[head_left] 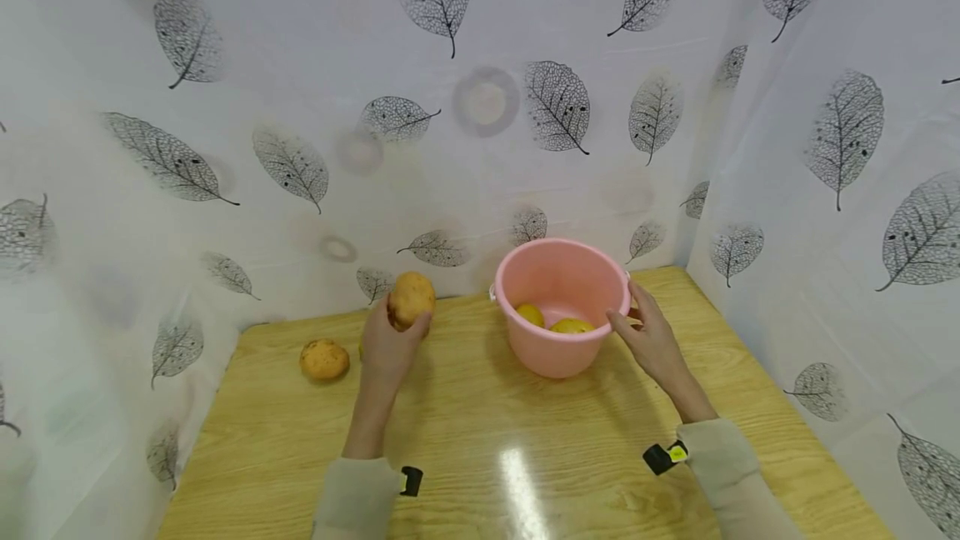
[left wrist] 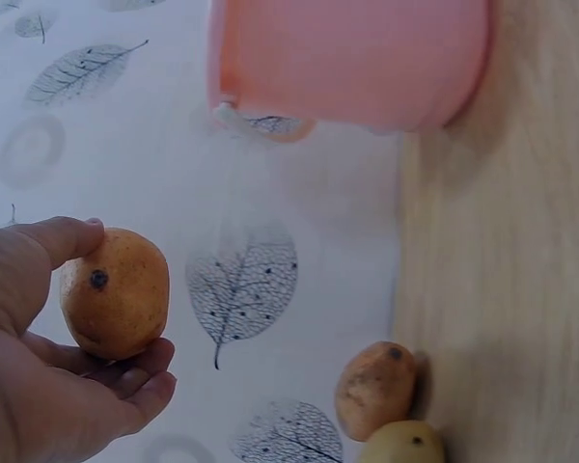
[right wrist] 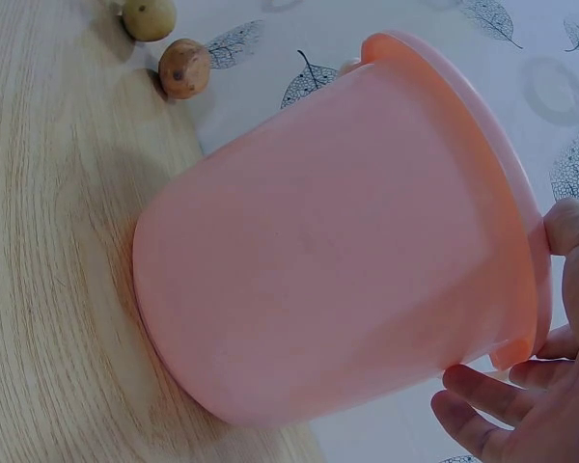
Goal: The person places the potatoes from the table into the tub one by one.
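My left hand (head_left: 396, 333) holds a yellow-brown round fruit (head_left: 410, 299) lifted above the wooden table, thumb and fingers curled around it (left wrist: 114, 292). A pink plastic bucket (head_left: 558, 307) stands to the right of it, with two yellow fruits (head_left: 572, 326) lying inside. My right hand (head_left: 643, 330) grips the bucket's right rim, thumb over the edge and fingers under the lip (right wrist: 536, 386). A spotted orange fruit (head_left: 324, 359) lies on the table left of my left hand. The left wrist view shows a second, paler fruit (left wrist: 400, 445) beside it.
The wooden table (head_left: 480, 440) is closed in at the back and on both sides by white sheeting printed with grey leaves (head_left: 300, 148). The bucket stands near the back right corner. A glare spot lies on the front middle of the table.
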Action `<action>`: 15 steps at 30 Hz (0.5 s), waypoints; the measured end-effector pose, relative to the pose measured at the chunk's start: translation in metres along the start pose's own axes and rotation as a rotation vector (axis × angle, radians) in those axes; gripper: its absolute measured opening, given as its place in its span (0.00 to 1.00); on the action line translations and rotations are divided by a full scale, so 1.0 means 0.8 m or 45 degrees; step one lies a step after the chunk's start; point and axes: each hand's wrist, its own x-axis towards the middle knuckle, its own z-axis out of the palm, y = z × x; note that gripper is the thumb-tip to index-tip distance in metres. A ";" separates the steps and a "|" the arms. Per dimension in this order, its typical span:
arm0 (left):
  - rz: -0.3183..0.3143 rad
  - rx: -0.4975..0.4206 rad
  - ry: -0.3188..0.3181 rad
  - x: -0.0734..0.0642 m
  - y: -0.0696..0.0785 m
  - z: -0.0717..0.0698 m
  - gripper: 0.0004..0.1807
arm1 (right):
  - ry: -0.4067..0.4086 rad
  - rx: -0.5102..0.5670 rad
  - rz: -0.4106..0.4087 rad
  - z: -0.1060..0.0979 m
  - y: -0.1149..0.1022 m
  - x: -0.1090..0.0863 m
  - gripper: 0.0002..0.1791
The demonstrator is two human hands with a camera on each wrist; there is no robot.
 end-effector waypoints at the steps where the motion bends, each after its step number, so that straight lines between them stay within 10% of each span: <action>1: 0.000 -0.013 -0.011 0.000 0.004 -0.002 0.47 | -0.002 0.003 0.000 0.000 0.000 0.000 0.37; 15: 0.025 0.003 -0.043 -0.002 0.048 -0.031 0.49 | 0.006 -0.006 -0.004 0.000 0.003 0.001 0.36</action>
